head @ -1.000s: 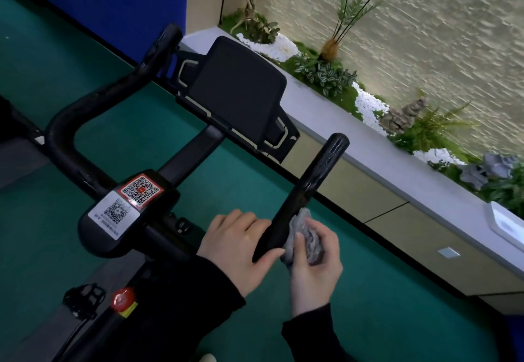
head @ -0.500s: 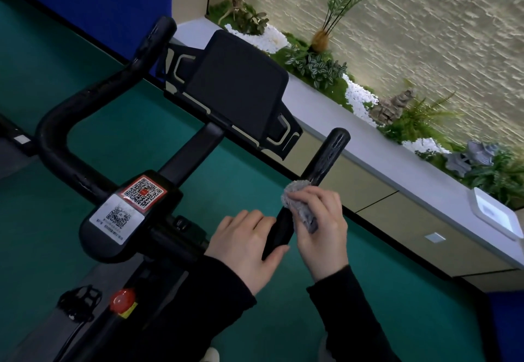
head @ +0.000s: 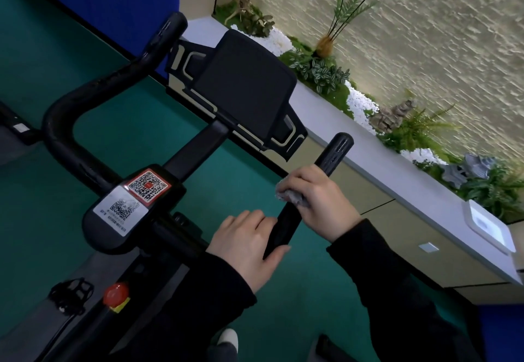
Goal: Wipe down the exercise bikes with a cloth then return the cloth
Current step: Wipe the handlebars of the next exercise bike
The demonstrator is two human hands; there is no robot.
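A black exercise bike fills the left and middle, with a dark console screen [head: 243, 89] and two QR stickers [head: 133, 197] on its stem. Its right handlebar [head: 334, 152] rises toward the ledge. My right hand [head: 320, 200] wraps a grey cloth [head: 292, 196] around that bar, about halfway up. My left hand [head: 249, 248] grips the same bar lower down, near its base. The left handlebar [head: 93, 92] curves away untouched.
A grey ledge [head: 397, 180] with plants, white pebbles and rocks runs along the right, against a textured wall. A white tray [head: 490, 225] sits on it. Green floor lies below. A red knob [head: 116, 293] and a pedal [head: 71, 290] show at lower left.
My right hand has slid the cloth up the right handlebar, from near its base to about halfway. My left hand has kept its hold low on the bar.
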